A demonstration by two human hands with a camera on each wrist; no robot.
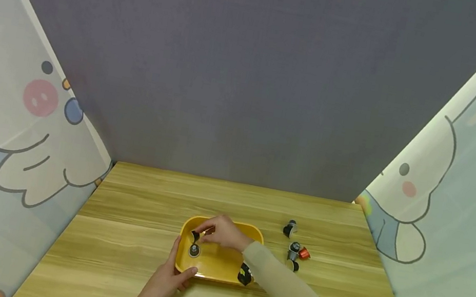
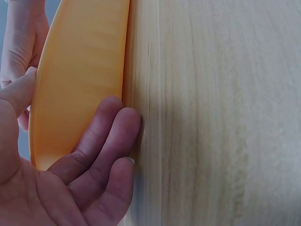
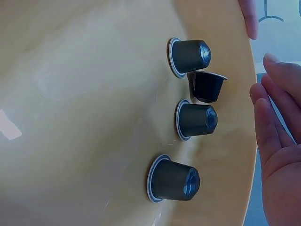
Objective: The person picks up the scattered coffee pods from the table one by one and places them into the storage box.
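Note:
A yellow tray [image 1: 217, 276] stands on the wooden table. My left hand [image 1: 167, 277] grips its front left corner; in the left wrist view the thumb lies over the rim and the fingers press the outer wall. Over the tray's left part is my right hand [image 1: 227, 232], with nothing visible between its fingers. Close to its fingertips sit dark coffee capsules, one tipped [image 1: 195, 236] and another foil-side down [image 1: 194, 250]. In the right wrist view several capsules show, among them a dark tipped capsule [image 3: 207, 86] between two others, near the tray wall.
Right of the tray lie loose capsules: a red capsule [image 1: 304, 253], a grey capsule [image 1: 294, 247] and several dark ones. A black object with a yellow mark [image 1: 245, 274] shows beside the right sleeve; its kind is unclear. A dark partition [image 1: 247, 93] stands behind the table [image 1: 132, 225].

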